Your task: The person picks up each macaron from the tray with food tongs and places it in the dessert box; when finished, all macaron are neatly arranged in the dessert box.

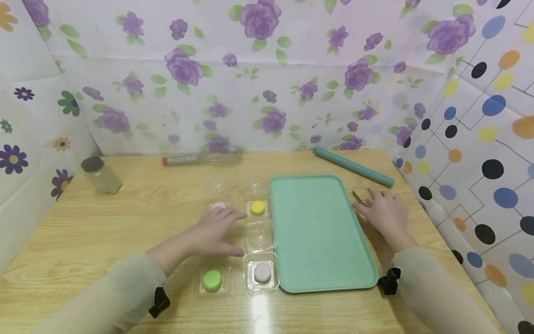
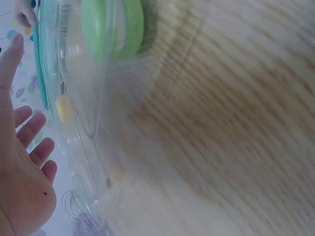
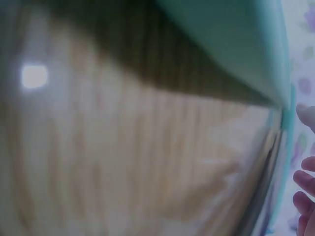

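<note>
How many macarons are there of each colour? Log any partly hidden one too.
Green macaron: 1
Yellow macaron: 1
Pale lilac macaron: 1
Pale pinkish piece, apparently a macaron, partly hidden by the left hand: 1
Total: 4, counting the partly hidden one

I face a wood-grain table (image 1: 125, 218), pale yellow-brown, its grain running from side to side. Along its far edge rises a creased white back wall covering (image 1: 250, 79), printed with purple roses (image 1: 183, 67) and green leaves (image 1: 281, 56). By the left edge, the left wall covering (image 1: 31, 123) bears scattered daisy-like flowers (image 1: 13, 159) in purple, green and orange. Past the right edge, the right wall covering (image 1: 475, 144) carries black, blue, orange and yellow dots (image 1: 493, 169), some joined by thin lines (image 1: 470, 129). A bright streak of glare (image 1: 260, 315) lies toward the table's near edge; my right wrist view catches a small square reflection (image 3: 34, 76).
</note>
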Motion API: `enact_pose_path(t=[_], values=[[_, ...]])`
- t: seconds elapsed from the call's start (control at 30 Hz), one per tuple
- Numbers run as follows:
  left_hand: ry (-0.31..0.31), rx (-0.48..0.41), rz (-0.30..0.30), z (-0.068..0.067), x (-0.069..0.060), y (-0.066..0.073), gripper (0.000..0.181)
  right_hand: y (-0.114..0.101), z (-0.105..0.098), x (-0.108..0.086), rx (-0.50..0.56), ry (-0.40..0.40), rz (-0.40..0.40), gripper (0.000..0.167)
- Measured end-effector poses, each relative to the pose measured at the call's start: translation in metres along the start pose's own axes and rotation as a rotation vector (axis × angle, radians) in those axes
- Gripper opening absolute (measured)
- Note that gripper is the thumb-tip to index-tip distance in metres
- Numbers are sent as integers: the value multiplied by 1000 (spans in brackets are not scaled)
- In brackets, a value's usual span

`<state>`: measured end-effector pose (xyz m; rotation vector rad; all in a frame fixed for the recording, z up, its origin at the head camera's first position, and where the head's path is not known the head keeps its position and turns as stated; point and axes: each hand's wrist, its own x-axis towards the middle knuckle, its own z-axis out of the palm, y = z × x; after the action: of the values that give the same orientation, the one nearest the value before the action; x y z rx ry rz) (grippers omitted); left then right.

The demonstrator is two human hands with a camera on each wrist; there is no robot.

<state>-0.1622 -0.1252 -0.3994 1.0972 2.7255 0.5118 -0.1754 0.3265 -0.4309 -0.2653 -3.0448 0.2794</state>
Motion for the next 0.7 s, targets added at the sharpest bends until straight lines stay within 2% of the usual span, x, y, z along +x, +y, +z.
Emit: enact_pose_path(t=[0.17, 0.23, 0.3, 0.4, 0.5, 0.6, 0.7], values=[[-11, 12, -5, 1, 3, 2, 87, -24, -12, -2, 17, 24, -93, 80], [-10, 20, -7, 1, 4, 3, 85, -36, -15, -3, 54, 16, -161, 76], [-9, 28, -9, 0, 5, 4, 85, -48, -15, -4, 122, -1, -261, 71], [-10, 35, -17, -1, 5, 5, 86, -68, -11, -8, 255, -67, -454, 66], [-4, 46, -22, -1, 4, 5, 86, -86, -8, -14, 338, -172, -601, 67], [-7, 53, -31, -1, 4, 4, 84, -104, -4, -20, 330, -259, -675, 69], [-8, 51, -35, 1, 5, 3, 82, -120, 0, -24, 305, -313, -730, 70]])
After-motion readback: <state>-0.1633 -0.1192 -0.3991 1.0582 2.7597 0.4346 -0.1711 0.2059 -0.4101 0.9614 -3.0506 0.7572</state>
